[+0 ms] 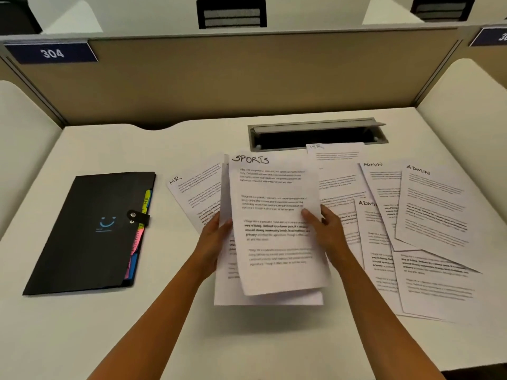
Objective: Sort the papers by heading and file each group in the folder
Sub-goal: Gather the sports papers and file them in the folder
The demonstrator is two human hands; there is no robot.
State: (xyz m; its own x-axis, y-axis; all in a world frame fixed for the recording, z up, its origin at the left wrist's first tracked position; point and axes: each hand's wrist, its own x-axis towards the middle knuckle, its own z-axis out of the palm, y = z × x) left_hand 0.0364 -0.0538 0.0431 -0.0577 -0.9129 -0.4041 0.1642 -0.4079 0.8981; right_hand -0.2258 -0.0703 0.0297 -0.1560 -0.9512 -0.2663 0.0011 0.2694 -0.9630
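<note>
Both hands hold SPORTS sheets lengthwise, heading away

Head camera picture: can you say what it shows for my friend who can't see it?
Two hands, left hand and right hand, hold a small stack of papers headed SPORTS above a white desk. Loose ADMIN pages and HR pages lie around; a closed black folder lies left.

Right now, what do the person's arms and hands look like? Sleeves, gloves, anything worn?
Both forearms are bare up to the frame's bottom edge, with no sleeve in view. The left hand and right hand are ungloved. No watch, band or ring shows on the visible parts; some fingers are hidden by paper.
</note>
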